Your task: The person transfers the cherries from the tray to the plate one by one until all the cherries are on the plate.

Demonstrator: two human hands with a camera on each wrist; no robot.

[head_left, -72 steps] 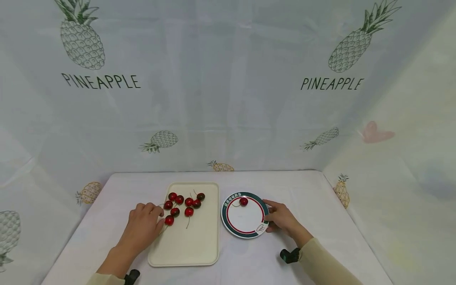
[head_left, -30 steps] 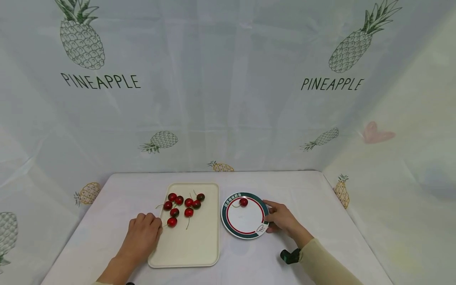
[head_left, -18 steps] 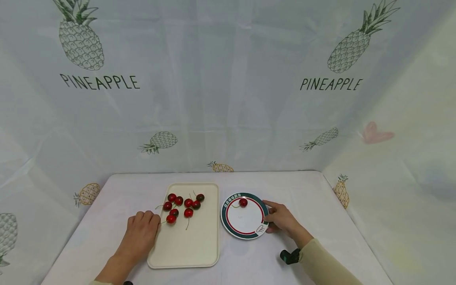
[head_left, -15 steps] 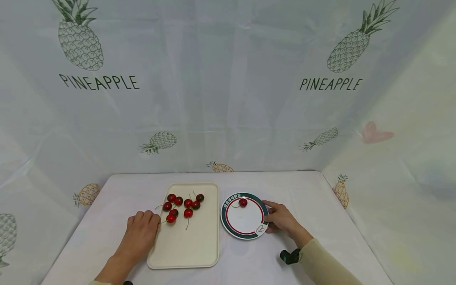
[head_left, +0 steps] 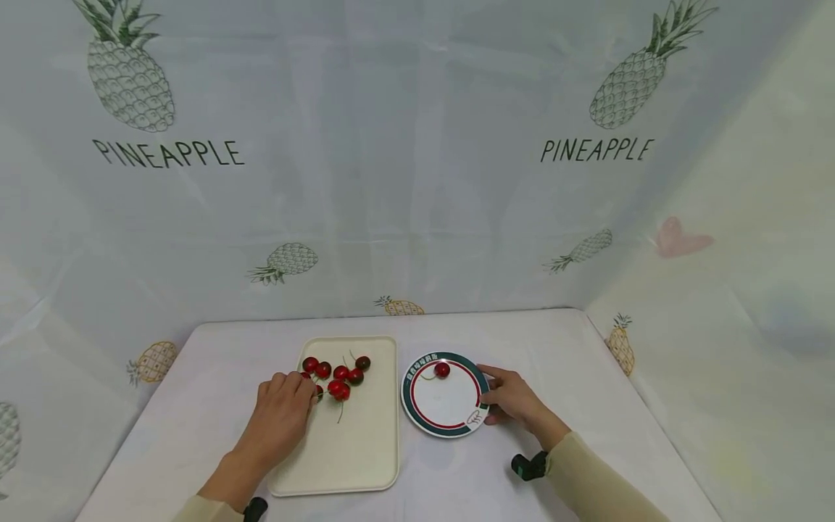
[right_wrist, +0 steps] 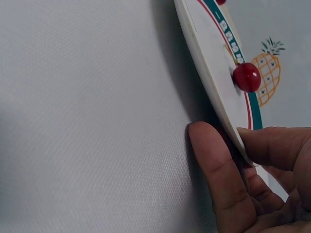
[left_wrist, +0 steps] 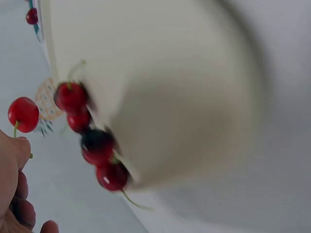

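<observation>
A cherry (left_wrist: 23,114) is pinched by its stem in the left hand (head_left: 282,414), lifted just over the left end of the cream tray (head_left: 365,457), with the plate (head_left: 446,417) off to its right across the tray. The plate's right rim is gripped by the right hand (head_left: 515,401), one cherry on plate (head_left: 442,370) already there. The loose cherry cluster (head_left: 339,377) sits right beside the held one, so a stem could be snagged.
</observation>
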